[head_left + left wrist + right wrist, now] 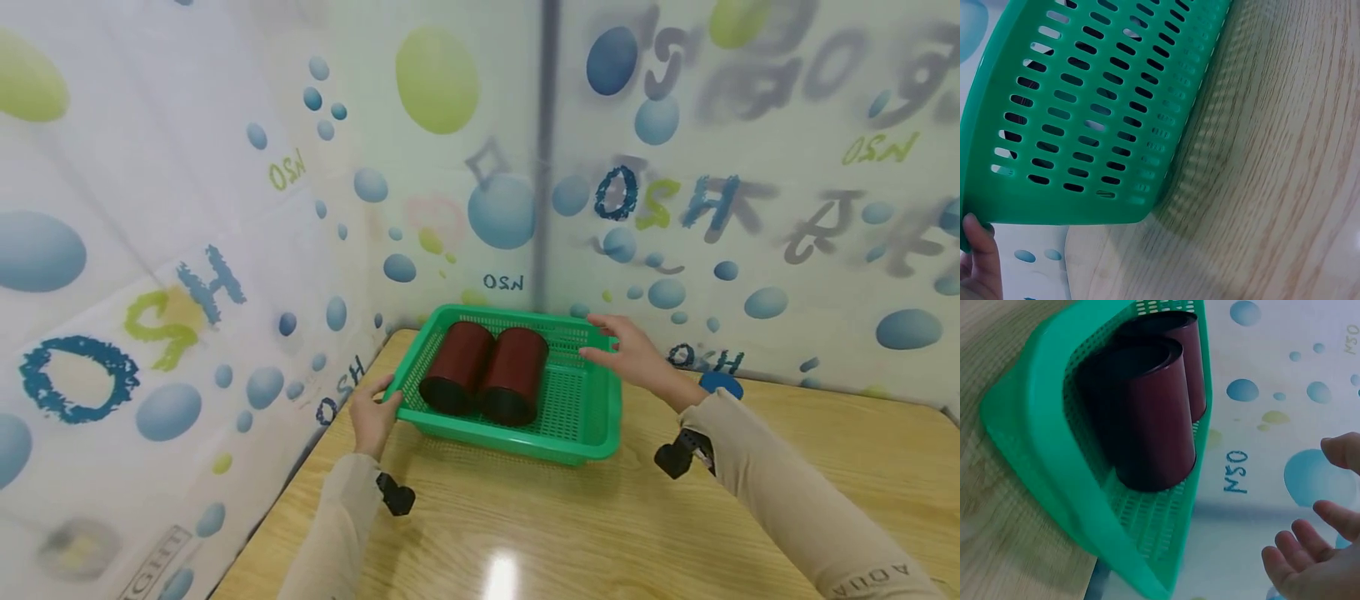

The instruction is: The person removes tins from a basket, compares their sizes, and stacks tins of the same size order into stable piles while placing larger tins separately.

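Note:
A green plastic basket (600, 437) with slotted sides stands on the wooden table. Two dark red cylindrical containers (460, 362) (516, 371) lie side by side in its left part, their dark ends facing me. My left hand (372, 421) grips the basket's left rim; the left wrist view has its thumb (982, 240) over the rim corner, most of the fingers hidden. At the far right corner of the basket is my right hand (626, 354), fingers spread and holding nothing. In the right wrist view that hand (1319, 562) appears apart from the basket (1047, 425).
The wooden table (465, 508) runs up to a patterned curtain (450, 208) behind and to the left. A flat blue round object (722, 384) lies at the table's back, just beyond my right wrist. Each wrist wears a small black camera (678, 457).

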A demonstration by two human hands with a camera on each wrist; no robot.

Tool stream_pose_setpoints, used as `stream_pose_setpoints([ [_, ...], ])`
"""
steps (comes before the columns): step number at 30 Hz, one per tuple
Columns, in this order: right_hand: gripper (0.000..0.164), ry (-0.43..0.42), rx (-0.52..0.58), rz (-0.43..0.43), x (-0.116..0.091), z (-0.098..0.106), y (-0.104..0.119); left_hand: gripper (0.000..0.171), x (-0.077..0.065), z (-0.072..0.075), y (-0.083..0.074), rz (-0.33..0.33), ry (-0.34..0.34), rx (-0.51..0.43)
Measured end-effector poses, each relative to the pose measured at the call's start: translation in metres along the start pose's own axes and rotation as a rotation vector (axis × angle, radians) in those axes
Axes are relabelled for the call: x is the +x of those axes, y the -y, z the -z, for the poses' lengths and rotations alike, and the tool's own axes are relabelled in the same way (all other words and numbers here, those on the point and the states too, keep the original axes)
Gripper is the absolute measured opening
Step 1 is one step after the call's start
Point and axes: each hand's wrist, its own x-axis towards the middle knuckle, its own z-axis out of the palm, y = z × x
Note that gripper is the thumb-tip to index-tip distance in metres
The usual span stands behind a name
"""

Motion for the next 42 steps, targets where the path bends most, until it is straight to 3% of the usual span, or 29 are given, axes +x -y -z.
stream_pose_setpoints([
  [10, 0.06, -0.005, 0.012, -0.06, 0.047, -0.03, 0.013, 0.036, 0.004, 0.004, 0.003, 0.019, -0.008, -0.006],
  [16, 0.064, 0.013, 0.092, -0.162, 0.071, -0.048, 0.017, 0.037, 0.005, 0.005, 0.003, 0.02, -0.013, -0.014],
  [21, 0.067, -0.031, 0.108, -0.236, 0.085, -0.059, 0.012, 0.037, 0.004, 0.001, 0.002, 0.031, 0.01, -0.035],
  [26, 0.068, -0.064, 0.094, -0.295, 0.092, -0.072, 0.002, 0.037, 0.002, -0.001, 0.001, 0.04, 0.014, -0.054],
  [30, 0.068, -0.034, 0.071, -0.332, 0.092, -0.086, -0.005, 0.037, 0.001, -0.001, 0.001, 0.036, 0.011, -0.062],
  [42, 0.069, 0.076, -0.016, -0.254, 0.093, -0.103, -0.009, 0.037, 0.002, -0.002, 0.001, 0.044, -0.01, -0.072],
])
